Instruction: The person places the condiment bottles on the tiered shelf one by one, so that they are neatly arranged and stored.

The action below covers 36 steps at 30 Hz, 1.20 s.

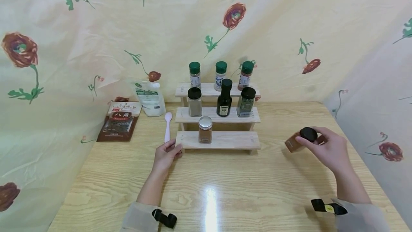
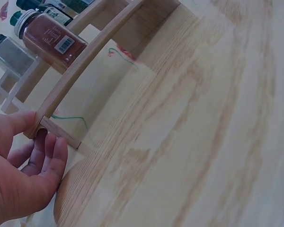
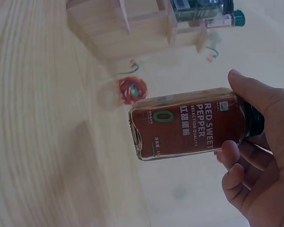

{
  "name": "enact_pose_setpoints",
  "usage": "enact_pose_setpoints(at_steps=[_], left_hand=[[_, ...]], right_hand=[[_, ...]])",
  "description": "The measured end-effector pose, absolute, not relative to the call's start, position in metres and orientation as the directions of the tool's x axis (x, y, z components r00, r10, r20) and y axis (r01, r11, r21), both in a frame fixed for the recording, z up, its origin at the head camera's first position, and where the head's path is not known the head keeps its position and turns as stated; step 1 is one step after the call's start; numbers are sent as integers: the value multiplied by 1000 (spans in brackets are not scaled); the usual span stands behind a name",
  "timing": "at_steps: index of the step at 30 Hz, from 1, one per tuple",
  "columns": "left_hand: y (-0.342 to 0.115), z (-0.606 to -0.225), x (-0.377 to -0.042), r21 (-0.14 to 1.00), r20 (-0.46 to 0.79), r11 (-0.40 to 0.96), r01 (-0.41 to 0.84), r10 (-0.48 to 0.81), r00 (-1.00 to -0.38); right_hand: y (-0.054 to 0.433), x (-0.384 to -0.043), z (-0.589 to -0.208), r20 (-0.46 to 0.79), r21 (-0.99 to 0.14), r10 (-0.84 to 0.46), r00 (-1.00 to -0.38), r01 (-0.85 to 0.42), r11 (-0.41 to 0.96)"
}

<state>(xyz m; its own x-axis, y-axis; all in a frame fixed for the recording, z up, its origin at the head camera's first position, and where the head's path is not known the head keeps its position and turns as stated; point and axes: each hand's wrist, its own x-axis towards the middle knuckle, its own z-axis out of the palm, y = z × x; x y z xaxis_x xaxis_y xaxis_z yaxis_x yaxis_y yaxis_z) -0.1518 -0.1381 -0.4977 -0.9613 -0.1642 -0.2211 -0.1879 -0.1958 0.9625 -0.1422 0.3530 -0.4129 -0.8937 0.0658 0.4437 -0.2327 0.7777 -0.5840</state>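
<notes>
My right hand (image 1: pixel 330 149) holds a glass spice jar (image 3: pixel 182 124) by its black-capped end, tilted over the right of the table. Red powder fills it, and the label reads "RED SWEET PEPPER". At the left end of the three-step wooden rack (image 1: pixel 231 140), my left hand (image 1: pixel 166 155) grips the lowest step, thumb on top and fingers curled beneath. A silver-capped jar of reddish powder (image 1: pixel 205 130) stands on that step. The middle step bears a black-capped jar (image 1: pixel 194 102), a dark bottle (image 1: pixel 224 99) and a jar of green flakes (image 1: pixel 246 102).
Three green-capped shakers, including a left one (image 1: pixel 195 74), line the top step. Left of the rack lie a pale spoon (image 1: pixel 167 126) and a brown spice packet (image 1: pixel 119 122), with a white spouted pouch (image 1: pixel 150 99) behind. Flowered cloth (image 1: pixel 180 28) hangs behind the table (image 1: pixel 225 182).
</notes>
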Motion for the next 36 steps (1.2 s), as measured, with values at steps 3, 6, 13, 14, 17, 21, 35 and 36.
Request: enact_pose_setpoints(at_steps=[3, 6, 13, 14, 17, 21, 35, 36], left_hand=[[-138, -498, -152, 963, -220, -193, -188, -163, -962], [-138, -498, -152, 964, -218, -190, -186, -166, -962], [-139, -498, -152, 963, -221, -191, -188, -168, -961], [-139, -499, -152, 963, -222, -193, -189, -167, -961], [-139, -499, -152, 962, -224, -196, -190, -167, -960], [-139, -499, -152, 963, -223, -192, -190, -167, -961], [-139, -499, -152, 963, -226, -189, -194, -170, -959], [-139, -499, -152, 963, -227, -189, -195, -169, -959]], right_hand=[[345, -145, -407, 457, -581, 48, -888, -257, 772], [337, -148, -401, 462, -577, 15, -887, -288, 765], [317, -156, -392, 503, -550, -133, -854, -435, 713], [314, -157, -391, 506, -542, -164, -846, -461, 703], [306, -162, -388, 504, -528, -245, -828, -520, 672], [296, -167, -385, 488, -511, -299, -820, -546, 664], [256, -184, -376, 425, -487, -500, -755, -656, 576], [253, -185, -375, 414, -494, -514, -751, -660, 566]])
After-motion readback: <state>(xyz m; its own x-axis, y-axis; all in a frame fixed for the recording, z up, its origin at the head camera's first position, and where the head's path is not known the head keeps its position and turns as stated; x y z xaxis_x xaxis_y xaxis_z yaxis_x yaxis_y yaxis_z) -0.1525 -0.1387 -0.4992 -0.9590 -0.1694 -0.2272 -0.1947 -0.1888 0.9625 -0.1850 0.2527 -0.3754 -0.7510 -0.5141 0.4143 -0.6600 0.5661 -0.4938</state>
